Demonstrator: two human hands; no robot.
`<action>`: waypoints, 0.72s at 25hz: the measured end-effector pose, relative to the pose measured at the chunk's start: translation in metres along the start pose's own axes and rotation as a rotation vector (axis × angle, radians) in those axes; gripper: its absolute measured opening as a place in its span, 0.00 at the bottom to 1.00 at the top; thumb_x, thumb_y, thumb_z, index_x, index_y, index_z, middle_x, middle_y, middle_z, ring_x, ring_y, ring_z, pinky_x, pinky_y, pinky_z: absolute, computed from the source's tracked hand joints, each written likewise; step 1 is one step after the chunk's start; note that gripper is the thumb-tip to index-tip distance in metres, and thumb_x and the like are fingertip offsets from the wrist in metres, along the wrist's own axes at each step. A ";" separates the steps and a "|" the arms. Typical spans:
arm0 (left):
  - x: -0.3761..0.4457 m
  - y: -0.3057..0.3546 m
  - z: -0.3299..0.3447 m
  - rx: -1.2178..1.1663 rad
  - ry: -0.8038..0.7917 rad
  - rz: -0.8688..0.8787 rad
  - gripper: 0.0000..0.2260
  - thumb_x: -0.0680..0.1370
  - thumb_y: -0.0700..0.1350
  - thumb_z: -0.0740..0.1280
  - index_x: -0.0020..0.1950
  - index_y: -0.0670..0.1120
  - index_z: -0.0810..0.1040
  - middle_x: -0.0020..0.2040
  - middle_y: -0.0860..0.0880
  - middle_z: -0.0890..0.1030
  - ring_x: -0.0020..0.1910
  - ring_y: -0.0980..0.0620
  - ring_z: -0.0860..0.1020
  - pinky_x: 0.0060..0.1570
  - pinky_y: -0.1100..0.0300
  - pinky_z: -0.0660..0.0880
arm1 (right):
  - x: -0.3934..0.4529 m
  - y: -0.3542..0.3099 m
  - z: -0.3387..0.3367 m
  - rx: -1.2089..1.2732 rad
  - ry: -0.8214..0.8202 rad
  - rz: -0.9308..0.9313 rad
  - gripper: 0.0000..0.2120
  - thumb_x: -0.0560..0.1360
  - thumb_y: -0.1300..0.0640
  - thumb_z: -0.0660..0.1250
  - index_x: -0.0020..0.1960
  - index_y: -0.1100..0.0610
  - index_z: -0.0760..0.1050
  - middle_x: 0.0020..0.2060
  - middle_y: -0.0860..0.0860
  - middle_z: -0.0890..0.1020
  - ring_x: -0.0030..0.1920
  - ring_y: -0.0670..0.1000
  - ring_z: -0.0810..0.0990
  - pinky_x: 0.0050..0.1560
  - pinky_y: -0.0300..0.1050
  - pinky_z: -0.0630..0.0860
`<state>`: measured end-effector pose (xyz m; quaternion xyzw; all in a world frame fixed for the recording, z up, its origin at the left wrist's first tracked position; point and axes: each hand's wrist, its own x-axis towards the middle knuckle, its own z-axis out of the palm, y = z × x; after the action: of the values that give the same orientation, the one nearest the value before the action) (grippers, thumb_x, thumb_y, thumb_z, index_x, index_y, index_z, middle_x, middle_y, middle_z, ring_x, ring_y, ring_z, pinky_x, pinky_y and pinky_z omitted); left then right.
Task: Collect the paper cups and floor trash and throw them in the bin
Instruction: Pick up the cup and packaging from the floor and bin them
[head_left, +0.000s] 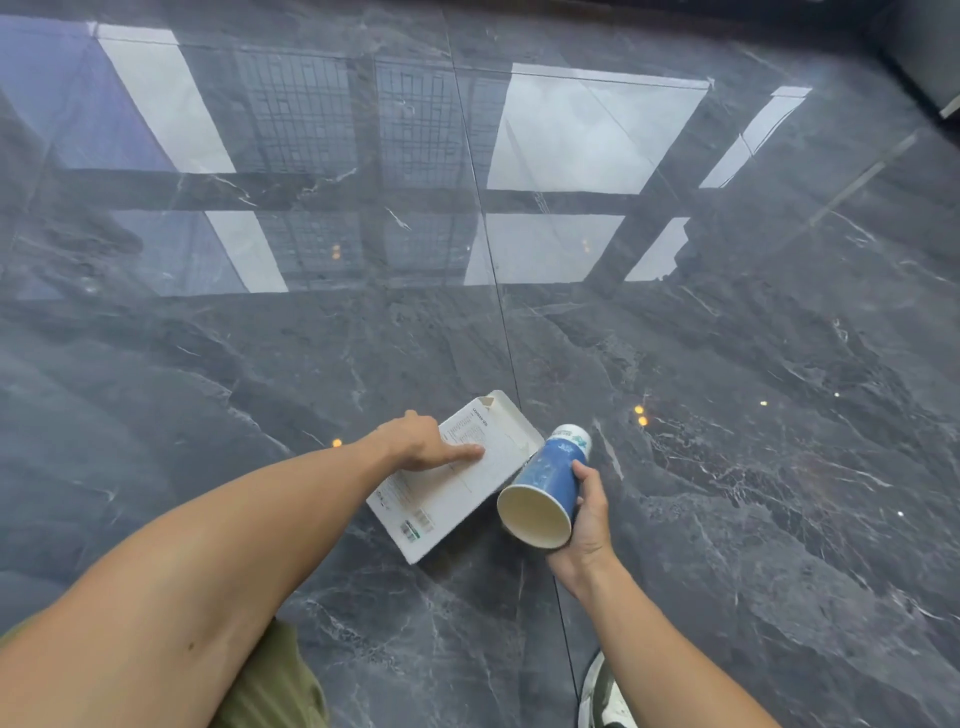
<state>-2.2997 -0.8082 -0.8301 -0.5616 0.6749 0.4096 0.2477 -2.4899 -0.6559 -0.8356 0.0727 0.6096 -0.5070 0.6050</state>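
Fingers (581, 469) of the right hand (589, 519) wrap 1 blue paper cup (550, 475), mouth toward the camera. Left hand (418, 441) pinches a flat white box (457, 499) touching the cup, thumb on top.

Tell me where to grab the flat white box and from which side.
Pinch the white box across its long left edge, coming from the left, where the left hand has its thumb on top. It is thin and flat; the far end flap looks flimsy, and the blue cup in the right hand crowds the right side.
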 end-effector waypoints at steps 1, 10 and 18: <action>-0.001 0.000 0.001 -0.068 -0.043 -0.004 0.46 0.66 0.81 0.59 0.67 0.45 0.78 0.66 0.43 0.78 0.60 0.41 0.80 0.61 0.46 0.77 | -0.003 0.004 0.005 -0.002 -0.021 0.031 0.35 0.69 0.37 0.69 0.67 0.60 0.78 0.51 0.61 0.84 0.51 0.62 0.82 0.53 0.58 0.76; -0.022 -0.009 -0.013 -0.675 -0.141 0.004 0.33 0.71 0.59 0.69 0.71 0.46 0.65 0.65 0.46 0.78 0.59 0.44 0.81 0.49 0.51 0.77 | -0.013 -0.016 0.038 -0.037 -0.066 -0.002 0.33 0.68 0.37 0.69 0.63 0.60 0.81 0.51 0.62 0.83 0.50 0.62 0.81 0.54 0.58 0.74; -0.199 0.002 -0.063 -1.216 0.094 0.012 0.29 0.67 0.53 0.79 0.64 0.43 0.76 0.54 0.45 0.86 0.49 0.46 0.86 0.42 0.54 0.81 | -0.169 -0.096 0.105 -0.108 -0.179 0.068 0.27 0.75 0.39 0.65 0.62 0.59 0.80 0.49 0.59 0.85 0.45 0.57 0.84 0.47 0.53 0.79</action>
<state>-2.2445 -0.7496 -0.6372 -0.6161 0.3334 0.6977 -0.1497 -2.4440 -0.6872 -0.6215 0.0150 0.5770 -0.4569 0.6768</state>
